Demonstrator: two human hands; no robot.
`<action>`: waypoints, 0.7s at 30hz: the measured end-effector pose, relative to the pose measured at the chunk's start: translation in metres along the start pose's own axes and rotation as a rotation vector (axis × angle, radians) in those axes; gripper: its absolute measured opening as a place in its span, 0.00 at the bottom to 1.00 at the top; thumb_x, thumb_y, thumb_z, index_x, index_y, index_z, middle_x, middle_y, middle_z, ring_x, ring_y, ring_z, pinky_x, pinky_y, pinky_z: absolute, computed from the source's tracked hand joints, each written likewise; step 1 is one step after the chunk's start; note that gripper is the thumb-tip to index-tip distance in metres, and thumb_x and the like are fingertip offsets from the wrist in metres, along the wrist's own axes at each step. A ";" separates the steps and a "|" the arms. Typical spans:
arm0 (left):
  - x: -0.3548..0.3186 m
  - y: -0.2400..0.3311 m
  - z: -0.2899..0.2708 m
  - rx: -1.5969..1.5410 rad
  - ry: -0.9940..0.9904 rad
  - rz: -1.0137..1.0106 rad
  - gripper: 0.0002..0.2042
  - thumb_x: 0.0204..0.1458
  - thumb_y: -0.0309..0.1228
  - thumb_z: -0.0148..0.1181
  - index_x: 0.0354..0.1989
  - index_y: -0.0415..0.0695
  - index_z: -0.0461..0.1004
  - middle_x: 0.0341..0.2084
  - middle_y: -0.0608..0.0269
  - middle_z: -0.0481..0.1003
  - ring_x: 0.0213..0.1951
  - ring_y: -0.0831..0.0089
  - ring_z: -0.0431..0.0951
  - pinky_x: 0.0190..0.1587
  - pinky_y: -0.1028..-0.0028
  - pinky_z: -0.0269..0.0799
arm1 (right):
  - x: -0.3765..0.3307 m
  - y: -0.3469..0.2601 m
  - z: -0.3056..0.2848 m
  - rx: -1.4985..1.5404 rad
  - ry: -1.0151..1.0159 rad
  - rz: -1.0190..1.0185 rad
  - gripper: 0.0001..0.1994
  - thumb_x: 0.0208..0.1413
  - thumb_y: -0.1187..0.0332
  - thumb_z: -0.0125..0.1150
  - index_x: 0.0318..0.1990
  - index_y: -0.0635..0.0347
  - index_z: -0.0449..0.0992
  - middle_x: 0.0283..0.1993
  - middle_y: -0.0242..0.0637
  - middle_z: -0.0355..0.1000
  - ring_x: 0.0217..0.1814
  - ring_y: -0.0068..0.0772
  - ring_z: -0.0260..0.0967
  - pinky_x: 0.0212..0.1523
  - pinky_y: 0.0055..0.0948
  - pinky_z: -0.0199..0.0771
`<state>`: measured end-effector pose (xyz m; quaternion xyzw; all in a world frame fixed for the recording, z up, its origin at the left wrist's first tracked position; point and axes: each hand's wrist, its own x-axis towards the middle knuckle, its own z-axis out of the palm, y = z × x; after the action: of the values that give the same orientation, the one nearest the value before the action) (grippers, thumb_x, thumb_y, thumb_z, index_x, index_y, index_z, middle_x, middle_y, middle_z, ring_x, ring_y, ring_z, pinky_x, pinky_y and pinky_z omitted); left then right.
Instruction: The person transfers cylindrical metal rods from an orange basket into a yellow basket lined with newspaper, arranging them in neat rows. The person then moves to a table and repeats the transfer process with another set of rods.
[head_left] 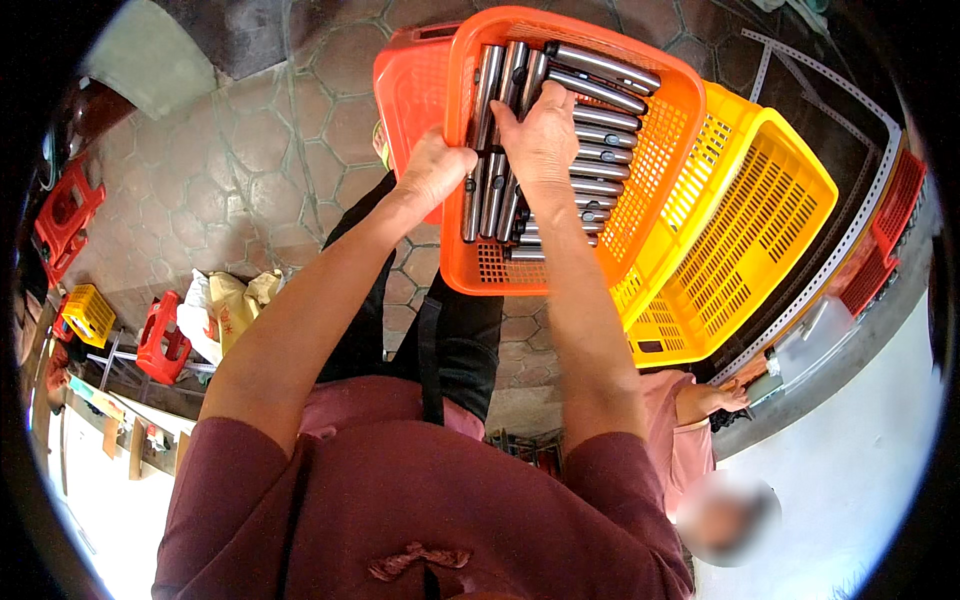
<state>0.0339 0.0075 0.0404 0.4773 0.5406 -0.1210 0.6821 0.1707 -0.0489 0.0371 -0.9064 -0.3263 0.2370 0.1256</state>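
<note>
An orange plastic basket [650, 215] with a perforated wall is in front of me, holding several shiny metal tubes [603, 68] with black ends. Some tubes stand lengthwise along the left side; others lie crosswise in a stack to the right. My left hand [432, 175] grips the basket's left rim, its thumb over the edge beside the leftmost tube; its other fingers are hidden outside the wall. Inside the basket, my right hand [543, 140] is closed round a lengthwise metal tube [533, 80], thumb on the left and fingers on the right. Its palm hides part of the tubes.
A red plastic stool [400, 75] is behind the basket's left side. Yellow crates [790, 185] stand to the right, near a white perforated metal frame [840, 265]. Another person's hand [728, 398] shows at the lower right. Red stools [163, 340] and sacks [235, 305] are at left.
</note>
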 end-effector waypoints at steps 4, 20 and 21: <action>0.003 -0.006 0.003 -0.046 0.028 0.031 0.18 0.38 0.24 0.51 0.43 0.36 0.72 0.29 0.50 0.76 0.35 0.59 0.77 0.40 0.65 0.70 | 0.000 -0.003 -0.001 0.144 0.003 0.157 0.29 0.43 0.57 0.70 0.49 0.65 0.67 0.43 0.49 0.72 0.44 0.49 0.73 0.43 0.39 0.73; 0.004 -0.012 0.001 -0.099 0.001 0.082 0.18 0.38 0.25 0.53 0.42 0.37 0.73 0.29 0.50 0.76 0.36 0.58 0.76 0.42 0.65 0.69 | -0.012 0.007 -0.041 1.125 -0.145 0.156 0.12 0.49 0.82 0.60 0.41 0.61 0.73 0.40 0.33 0.76 0.39 0.21 0.71 0.40 0.22 0.72; 0.006 -0.015 0.002 -0.131 0.002 0.085 0.18 0.38 0.25 0.53 0.42 0.37 0.73 0.29 0.50 0.76 0.36 0.58 0.76 0.42 0.65 0.69 | -0.018 0.004 -0.047 1.105 -0.086 0.117 0.12 0.48 0.83 0.60 0.41 0.61 0.72 0.41 0.34 0.75 0.40 0.21 0.71 0.41 0.22 0.72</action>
<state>0.0271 0.0003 0.0278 0.4542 0.5274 -0.0557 0.7159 0.1843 -0.0672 0.0818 -0.7118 -0.1075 0.4162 0.5554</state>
